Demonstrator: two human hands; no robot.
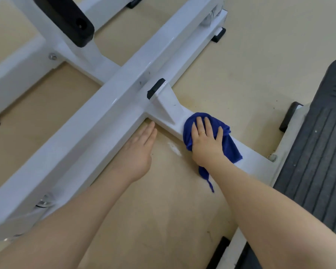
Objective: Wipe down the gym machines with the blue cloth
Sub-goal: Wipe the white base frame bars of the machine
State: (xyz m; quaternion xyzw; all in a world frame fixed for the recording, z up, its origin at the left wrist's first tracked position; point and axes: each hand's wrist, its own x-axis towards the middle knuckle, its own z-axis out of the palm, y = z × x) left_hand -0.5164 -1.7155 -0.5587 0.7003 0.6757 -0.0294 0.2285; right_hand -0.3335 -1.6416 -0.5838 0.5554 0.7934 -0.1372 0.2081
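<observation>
Right hand [206,141] pressing the blue cloth [229,140] flat on a low bar of the white machine frame [109,105].

The right hand lies spread, fingers straight, on top of the cloth, which is bunched over the short cross-bar to the right of the frame's junction, one tail hanging down the near side. The left hand [140,150] is flat and holds nothing, fingers straight beside the long bar; whether it touches frame or floor I cannot tell. The cloth looks soft, light and limp, so palm pressure should carry it along; gathering the loose tail would stop it dragging. The painted frame seems hard and glossy, likely slick. Around it lie a beige floor [250,61] with scuffs and a black ribbed footplate [318,152] at right.
</observation>
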